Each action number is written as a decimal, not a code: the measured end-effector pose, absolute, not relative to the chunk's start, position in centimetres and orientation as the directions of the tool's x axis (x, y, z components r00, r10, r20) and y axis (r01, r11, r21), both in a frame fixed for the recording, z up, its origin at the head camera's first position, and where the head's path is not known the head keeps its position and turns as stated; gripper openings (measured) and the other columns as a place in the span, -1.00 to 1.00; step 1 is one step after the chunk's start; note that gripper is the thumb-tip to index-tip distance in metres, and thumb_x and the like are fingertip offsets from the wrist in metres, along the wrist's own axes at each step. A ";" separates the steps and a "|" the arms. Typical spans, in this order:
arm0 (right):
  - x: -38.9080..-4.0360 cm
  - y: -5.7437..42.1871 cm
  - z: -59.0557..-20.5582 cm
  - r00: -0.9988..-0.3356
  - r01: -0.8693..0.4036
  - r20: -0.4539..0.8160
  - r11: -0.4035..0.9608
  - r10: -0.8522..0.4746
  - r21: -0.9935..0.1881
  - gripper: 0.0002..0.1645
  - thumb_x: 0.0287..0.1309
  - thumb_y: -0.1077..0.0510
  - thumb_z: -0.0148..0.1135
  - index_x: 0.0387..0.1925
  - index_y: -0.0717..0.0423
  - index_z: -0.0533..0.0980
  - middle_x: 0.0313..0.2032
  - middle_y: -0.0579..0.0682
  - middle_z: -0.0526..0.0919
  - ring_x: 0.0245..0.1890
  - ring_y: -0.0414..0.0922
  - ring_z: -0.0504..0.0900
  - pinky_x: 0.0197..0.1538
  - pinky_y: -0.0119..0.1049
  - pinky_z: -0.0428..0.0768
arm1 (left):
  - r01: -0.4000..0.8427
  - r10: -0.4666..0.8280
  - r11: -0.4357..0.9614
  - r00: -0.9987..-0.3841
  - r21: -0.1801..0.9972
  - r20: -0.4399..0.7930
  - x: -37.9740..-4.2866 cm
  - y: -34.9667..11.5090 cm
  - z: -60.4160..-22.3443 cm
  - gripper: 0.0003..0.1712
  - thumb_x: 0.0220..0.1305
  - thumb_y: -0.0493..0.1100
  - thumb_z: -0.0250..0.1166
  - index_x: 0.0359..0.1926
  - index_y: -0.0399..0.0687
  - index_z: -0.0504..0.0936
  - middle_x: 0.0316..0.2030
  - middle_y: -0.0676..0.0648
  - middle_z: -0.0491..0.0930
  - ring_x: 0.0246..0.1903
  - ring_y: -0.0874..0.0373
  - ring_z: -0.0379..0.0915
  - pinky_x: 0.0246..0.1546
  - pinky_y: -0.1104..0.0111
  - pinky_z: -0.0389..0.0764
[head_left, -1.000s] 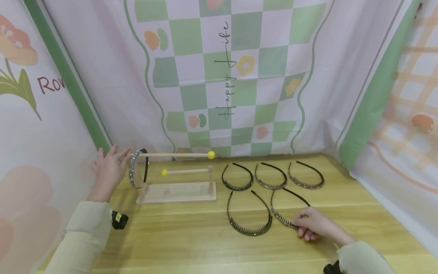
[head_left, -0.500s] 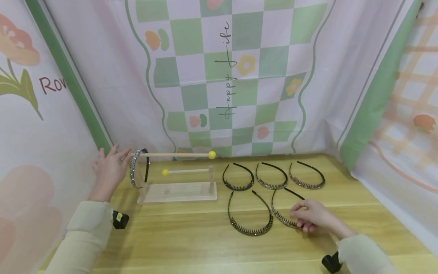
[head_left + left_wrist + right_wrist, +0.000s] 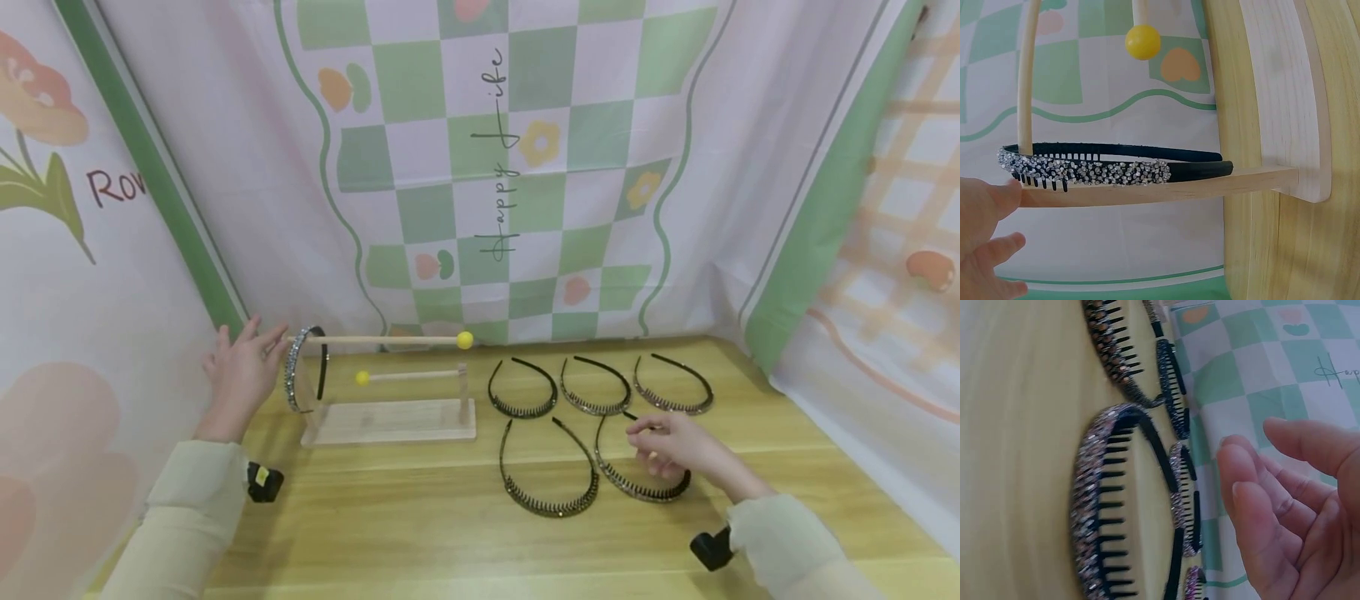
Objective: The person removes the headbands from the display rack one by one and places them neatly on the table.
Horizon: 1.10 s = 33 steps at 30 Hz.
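A wooden rack (image 3: 390,423) stands at the left, with two horizontal rods ending in yellow balls. On its upper rod hangs a black headband covered in silver rhinestones (image 3: 1091,170). My left hand (image 3: 240,375) is at the post's top end, fingers spread; in the left wrist view a fingertip (image 3: 1007,195) meets the wood just beside the headband. Over the front right headband (image 3: 630,486), a glittery toothed one lying on the table, hovers my right hand (image 3: 678,446). Its fingers are loosely bent, with nothing between them in the right wrist view.
Several other toothed headbands lie close by: a dark one (image 3: 551,507) front left and a back row including a right-hand one (image 3: 675,407). They rest on a wood-grain table (image 3: 420,542). A checked curtain (image 3: 480,208) hangs directly behind, with further curtains at both sides.
My right hand has let go of the front right headband and lifted up and slightly away from the front. The left hand and the hung headband have stayed still.
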State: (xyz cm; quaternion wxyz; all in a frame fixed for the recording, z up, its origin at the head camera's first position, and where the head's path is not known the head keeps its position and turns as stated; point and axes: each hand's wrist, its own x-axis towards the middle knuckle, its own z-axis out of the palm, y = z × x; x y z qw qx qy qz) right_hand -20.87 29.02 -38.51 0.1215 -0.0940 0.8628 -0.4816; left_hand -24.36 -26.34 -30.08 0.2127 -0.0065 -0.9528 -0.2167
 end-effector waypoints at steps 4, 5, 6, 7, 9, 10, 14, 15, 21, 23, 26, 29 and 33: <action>-21.4 28.2 -37.7 -0.956 -0.062 -0.100 0.525 -0.274 -0.849 -0.47 0.23 0.05 0.13 0.02 0.46 0.36 -0.42 0.17 0.61 -0.52 0.06 0.60 -0.48 -0.11 0.63 | 0.105 -0.079 0.908 -0.909 0.407 0.410 -24.3 -26.3 -30.0 -0.56 0.40 -0.06 -0.01 0.21 -0.17 0.37 0.34 -0.34 -0.04 0.26 -0.46 -0.45 0.05 -0.40 -0.36; -21.6 27.9 -37.5 -0.957 -0.063 -0.099 0.527 -0.274 -0.848 -0.47 0.23 0.04 0.13 0.01 0.44 0.37 -0.42 0.16 0.61 -0.51 0.07 0.60 -0.46 -0.10 0.63 | 0.104 -0.079 0.908 -0.909 0.405 0.410 -24.3 -26.3 -30.0 -0.56 0.40 -0.06 -0.01 0.21 -0.17 0.37 0.34 -0.34 -0.04 0.26 -0.46 -0.45 0.05 -0.40 -0.36; -21.7 27.6 -37.3 -0.956 -0.067 -0.097 0.530 -0.275 -0.845 -0.47 0.23 0.04 0.13 0.01 0.43 0.37 -0.41 0.16 0.61 -0.50 0.07 0.60 -0.45 -0.09 0.63 | 0.104 -0.079 0.909 -0.909 0.403 0.410 -24.3 -26.3 -30.0 -0.56 0.40 -0.07 -0.01 0.21 -0.17 0.37 0.34 -0.34 -0.04 0.26 -0.46 -0.44 0.05 -0.40 -0.35; -21.9 27.3 -37.1 -0.956 -0.069 -0.097 0.530 -0.279 -0.845 -0.46 0.23 0.03 0.13 0.02 0.43 0.37 -0.41 0.15 0.61 -0.49 0.07 0.60 -0.43 -0.08 0.63 | 0.103 -0.079 0.910 -0.909 0.402 0.410 -24.3 -26.3 -30.0 -0.56 0.40 -0.07 0.00 0.21 -0.16 0.37 0.34 -0.35 -0.04 0.26 -0.47 -0.44 0.05 -0.40 -0.35; -22.2 26.6 -36.5 -0.955 -0.077 -0.092 0.535 -0.282 -0.841 -0.46 0.22 0.03 0.14 0.02 0.41 0.37 -0.41 0.12 0.61 -0.48 0.05 0.61 -0.40 -0.07 0.63 | 0.101 -0.079 0.911 -0.909 0.400 0.409 -24.3 -26.3 -30.0 -0.56 0.40 -0.07 0.00 0.21 -0.16 0.37 0.34 -0.35 -0.03 0.26 -0.47 -0.43 0.05 -0.40 -0.35; -22.3 26.2 -36.2 -0.954 -0.081 -0.089 0.532 -0.286 -0.843 -0.46 0.22 0.04 0.14 0.02 0.42 0.37 -0.42 0.11 0.61 -0.48 0.04 0.61 -0.39 -0.06 0.63 | 0.100 -0.079 0.912 -0.909 0.399 0.409 -24.3 -26.3 -30.0 -0.56 0.40 -0.07 0.00 0.21 -0.16 0.37 0.34 -0.35 -0.03 0.26 -0.47 -0.43 0.05 -0.40 -0.34; -23.1 24.6 -35.0 -0.949 -0.114 -0.068 0.537 -0.307 -0.836 -0.47 0.20 0.04 0.17 0.03 0.38 0.39 -0.43 0.07 0.61 -0.49 0.02 0.60 -0.39 -0.08 0.63 | 0.102 -0.077 0.911 -0.910 0.400 0.408 -24.3 -26.3 -30.0 -0.55 0.40 -0.06 0.00 0.21 -0.16 0.37 0.34 -0.35 -0.03 0.26 -0.47 -0.43 0.05 -0.40 -0.35; -23.2 24.2 -34.6 -0.947 -0.124 -0.063 0.536 -0.316 -0.835 -0.48 0.20 0.05 0.17 0.03 0.37 0.39 -0.43 0.07 0.61 -0.49 0.03 0.61 -0.39 -0.09 0.63 | 0.103 -0.077 0.910 -0.910 0.401 0.408 -24.2 -26.3 -30.0 -0.55 0.40 -0.06 0.00 0.21 -0.15 0.37 0.34 -0.34 -0.04 0.26 -0.47 -0.43 0.05 -0.40 -0.35; -24.2 21.3 -32.4 -0.935 -0.154 -0.044 0.515 -0.352 -0.844 -0.55 0.19 0.09 0.18 0.01 0.30 0.42 -0.47 0.09 0.60 -0.57 -0.04 0.55 -0.51 -0.24 0.59 | 0.106 -0.076 0.909 -0.908 0.402 0.411 -24.2 -26.3 -29.9 -0.56 0.40 -0.08 0.01 0.21 -0.16 0.37 0.34 -0.35 -0.03 0.26 -0.47 -0.43 0.05 -0.40 -0.34; -24.4 20.2 -31.5 -0.930 -0.169 -0.034 0.507 -0.367 -0.845 -0.57 0.19 0.10 0.18 0.00 0.29 0.42 -0.48 0.09 0.60 -0.60 -0.08 0.52 -0.54 -0.26 0.57 | 0.105 -0.079 0.908 -0.908 0.405 0.412 -24.2 -26.3 -29.9 -0.57 0.40 -0.09 0.01 0.21 -0.17 0.37 0.33 -0.35 -0.03 0.26 -0.47 -0.43 0.05 -0.40 -0.34; -24.7 18.6 -30.4 -0.919 -0.206 -0.011 0.504 -0.393 -0.839 -0.59 0.20 0.10 0.16 -0.01 0.29 0.43 -0.45 0.09 0.61 -0.60 -0.06 0.53 -0.54 -0.23 0.57 | 0.099 -0.084 0.908 -0.909 0.408 0.408 -24.2 -26.3 -29.8 -0.56 0.40 -0.08 0.00 0.21 -0.16 0.36 0.34 -0.35 -0.03 0.27 -0.46 -0.44 0.06 -0.39 -0.35; -24.9 17.1 -29.7 -0.913 -0.227 -0.001 0.509 -0.408 -0.830 -0.60 0.22 0.11 0.15 0.00 0.29 0.43 -0.39 0.08 0.62 -0.52 0.01 0.58 -0.48 -0.22 0.60 | 0.096 -0.084 0.908 -0.913 0.409 0.399 -24.2 -26.3 -29.8 -0.55 0.40 -0.07 0.00 0.22 -0.15 0.35 0.34 -0.34 -0.05 0.26 -0.46 -0.44 0.06 -0.39 -0.36; -25.5 15.3 -29.4 -0.910 -0.235 -0.006 0.526 -0.415 -0.817 -0.61 0.22 0.11 0.14 0.01 0.26 0.44 -0.36 0.06 0.63 -0.46 0.01 0.61 -0.42 -0.22 0.62 | 0.095 -0.080 0.909 -0.916 0.407 0.393 -24.2 -26.3 -29.9 -0.54 0.40 -0.04 -0.01 0.23 -0.15 0.35 0.35 -0.33 -0.07 0.26 -0.47 -0.45 0.06 -0.39 -0.37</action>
